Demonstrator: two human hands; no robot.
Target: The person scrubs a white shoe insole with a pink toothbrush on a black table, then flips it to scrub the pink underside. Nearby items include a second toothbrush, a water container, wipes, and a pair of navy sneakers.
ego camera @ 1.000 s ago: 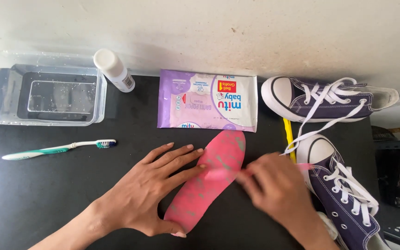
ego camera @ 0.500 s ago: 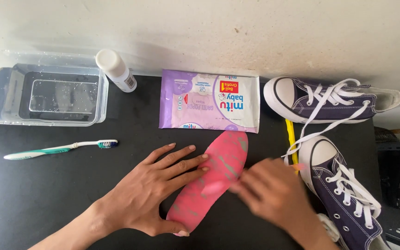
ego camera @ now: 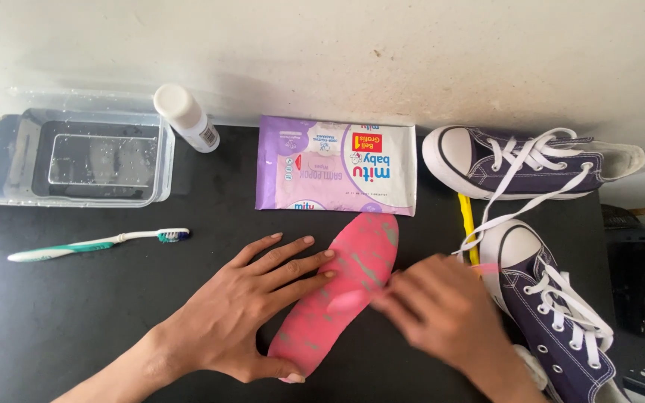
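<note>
While left hand (ego camera: 251,310) lies spread, pink insole (ego camera: 341,295) shows grey smudges; right hand (ego camera: 442,313) blurred, grip unclear.

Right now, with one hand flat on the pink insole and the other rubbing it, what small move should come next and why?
Probably slide the right hand, which seems to hold something pink, down toward the heel end of the pink insole. Grey smudges show along the insole's length, and the left hand lies flat on its edge, pinning it to the black mat, so it should stay put.
</note>
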